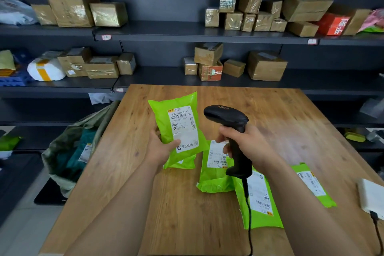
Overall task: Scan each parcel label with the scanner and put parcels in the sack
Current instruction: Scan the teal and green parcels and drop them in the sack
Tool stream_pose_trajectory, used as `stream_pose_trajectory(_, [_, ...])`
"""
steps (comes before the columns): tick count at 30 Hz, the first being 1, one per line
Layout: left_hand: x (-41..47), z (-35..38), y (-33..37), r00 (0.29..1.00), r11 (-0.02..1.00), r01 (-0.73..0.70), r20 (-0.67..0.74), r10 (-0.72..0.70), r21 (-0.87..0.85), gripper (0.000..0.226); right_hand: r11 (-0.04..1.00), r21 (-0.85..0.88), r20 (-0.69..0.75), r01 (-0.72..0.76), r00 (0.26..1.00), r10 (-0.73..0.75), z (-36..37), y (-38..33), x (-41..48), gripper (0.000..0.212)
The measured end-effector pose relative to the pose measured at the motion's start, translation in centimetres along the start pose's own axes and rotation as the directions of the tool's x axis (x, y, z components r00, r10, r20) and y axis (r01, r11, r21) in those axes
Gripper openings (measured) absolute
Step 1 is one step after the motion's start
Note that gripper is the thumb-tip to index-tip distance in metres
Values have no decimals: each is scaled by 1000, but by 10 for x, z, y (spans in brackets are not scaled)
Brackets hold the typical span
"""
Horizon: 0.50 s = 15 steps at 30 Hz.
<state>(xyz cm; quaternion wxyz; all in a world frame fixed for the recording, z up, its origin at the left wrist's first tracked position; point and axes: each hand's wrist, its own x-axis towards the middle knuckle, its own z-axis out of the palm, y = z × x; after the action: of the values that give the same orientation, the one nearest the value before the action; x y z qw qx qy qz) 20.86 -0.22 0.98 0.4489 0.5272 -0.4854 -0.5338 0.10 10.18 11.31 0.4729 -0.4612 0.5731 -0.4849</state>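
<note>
Above table (274, 122) — parcel (164, 122), scanner (226, 115) gripped, seemingly aligned.

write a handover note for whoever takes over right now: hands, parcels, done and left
Left hand holds a green parcel upright, label facing the camera. Right hand grips the scanner by its handle, head beside that label.
At least three more green parcels lie on the table; the open sack sits at its left edge.
Done: a teal parcel is in the sack.
Left: scan the held parcel, sack it, then the rest.
</note>
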Motion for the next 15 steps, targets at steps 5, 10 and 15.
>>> stream_pose_trajectory(5, [-12, -33, 9, 999, 1000, -1, -47, -1, -31, 59, 989, 146, 15, -37, 999, 35, 40, 13, 24, 4])
stream_pose_trajectory(10, [-13, -95, 17, 995, 998, 9, -99, -16, -69, 46, 985, 142, 107, -102, 990, 88, 115, 20, 52, 35])
stream_pose_trajectory(15, [-13, -180, 18, 984, 997, 38, -170, -50, -71, 37, 969, 161, 221, -188, 964, 150, 213, 17, 73, 38])
